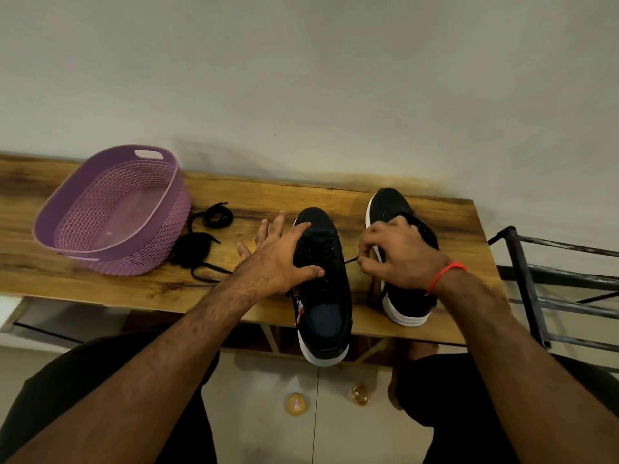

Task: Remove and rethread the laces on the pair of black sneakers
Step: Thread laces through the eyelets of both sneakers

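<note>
two black sneakers are counted on the wooden table. the near sneaker, heel overhanging the front edge, is pressed by the spread left hand. its lace end is pinched by the right hand over the far sneaker. one loose lace is seen beside one purple basket.

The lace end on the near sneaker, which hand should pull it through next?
Probably the right hand: it already pinches the lace end. The left hand is spread over the near sneaker, steadying it on the table.
</note>
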### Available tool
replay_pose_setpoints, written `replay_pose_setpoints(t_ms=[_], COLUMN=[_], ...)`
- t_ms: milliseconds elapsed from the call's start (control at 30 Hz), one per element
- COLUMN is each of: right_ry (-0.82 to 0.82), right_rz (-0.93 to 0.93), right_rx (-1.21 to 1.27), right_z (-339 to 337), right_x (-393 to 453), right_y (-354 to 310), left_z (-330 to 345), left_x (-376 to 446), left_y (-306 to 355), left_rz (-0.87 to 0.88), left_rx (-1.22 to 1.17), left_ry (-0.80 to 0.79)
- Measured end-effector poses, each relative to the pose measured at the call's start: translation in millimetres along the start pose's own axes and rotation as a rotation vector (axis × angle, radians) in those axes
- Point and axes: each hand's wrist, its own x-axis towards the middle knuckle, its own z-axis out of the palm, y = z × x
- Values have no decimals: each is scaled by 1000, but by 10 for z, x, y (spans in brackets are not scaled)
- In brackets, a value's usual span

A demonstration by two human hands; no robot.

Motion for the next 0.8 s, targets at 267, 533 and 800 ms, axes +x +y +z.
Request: replay_pose_setpoints(t_ms=[267, 533, 800], right_ry=[-36, -42, -31], right_rz=[12, -45, -87], right_rx=[138, 116, 76], right_z=[32, 175, 91], right_x=[-74, 32, 6], right_y=[6, -149, -69], left_z=[-171, -84, -297], left_x=[-15, 24, -104], left_y=[-180, -195, -148], left_rz=[35, 113, -3], left_rx=[-154, -111, 75], left_ry=[-89, -142, -52])
